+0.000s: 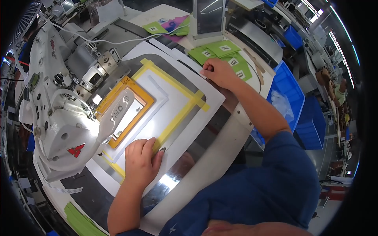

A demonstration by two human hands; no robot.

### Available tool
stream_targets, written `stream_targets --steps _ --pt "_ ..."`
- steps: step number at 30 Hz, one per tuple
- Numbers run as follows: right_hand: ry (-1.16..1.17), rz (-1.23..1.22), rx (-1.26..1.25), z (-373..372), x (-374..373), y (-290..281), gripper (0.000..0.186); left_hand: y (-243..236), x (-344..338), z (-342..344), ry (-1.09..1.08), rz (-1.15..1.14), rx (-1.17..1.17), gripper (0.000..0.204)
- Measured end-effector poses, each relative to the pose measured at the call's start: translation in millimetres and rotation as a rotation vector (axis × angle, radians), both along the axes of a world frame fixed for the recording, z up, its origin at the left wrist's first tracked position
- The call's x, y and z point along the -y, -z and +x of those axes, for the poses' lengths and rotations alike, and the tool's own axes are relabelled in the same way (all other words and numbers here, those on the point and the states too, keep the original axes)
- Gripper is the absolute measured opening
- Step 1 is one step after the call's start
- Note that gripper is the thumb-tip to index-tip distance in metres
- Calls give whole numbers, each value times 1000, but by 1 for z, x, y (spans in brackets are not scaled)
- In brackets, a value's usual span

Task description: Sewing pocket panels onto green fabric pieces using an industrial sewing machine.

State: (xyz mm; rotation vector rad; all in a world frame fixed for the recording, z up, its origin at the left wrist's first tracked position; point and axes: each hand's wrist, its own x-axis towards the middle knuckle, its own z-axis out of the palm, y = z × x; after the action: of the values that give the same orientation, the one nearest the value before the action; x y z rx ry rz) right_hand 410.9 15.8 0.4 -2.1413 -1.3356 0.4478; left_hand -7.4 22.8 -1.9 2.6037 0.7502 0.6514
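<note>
My left hand lies fingers-down on a white template sheet edged with yellow tape, at its near corner. My right hand rests in a loose fist on the far corner of the same sheet, beside a pile of green fabric pieces with white labels. I cannot see anything held inside either hand. An orange clamp frame sits under the head of a white industrial sewing machine, just left of my left hand.
More green and pink pieces lie at the far table edge next to an upright clear panel. Blue plastic bins stand to my right. A stack of green strips lies near the lower left. Cables run across the machine.
</note>
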Motion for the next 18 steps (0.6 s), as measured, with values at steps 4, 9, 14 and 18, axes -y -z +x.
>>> stream_targets --steps 4,9,14,18 --pt "30 21 0 4 -6 9 24 0 -1 -1 -13 -37 -11 45" --pt "34 32 -8 0 -5 -2 23 1 -2 -3 -14 -35 0 44" --pt "86 -39 -35 -2 -8 -15 24 3 -2 -5 -8 -44 4 43" --pt "55 -48 -25 -8 -10 -36 27 3 -2 -4 -7 -45 12 43"
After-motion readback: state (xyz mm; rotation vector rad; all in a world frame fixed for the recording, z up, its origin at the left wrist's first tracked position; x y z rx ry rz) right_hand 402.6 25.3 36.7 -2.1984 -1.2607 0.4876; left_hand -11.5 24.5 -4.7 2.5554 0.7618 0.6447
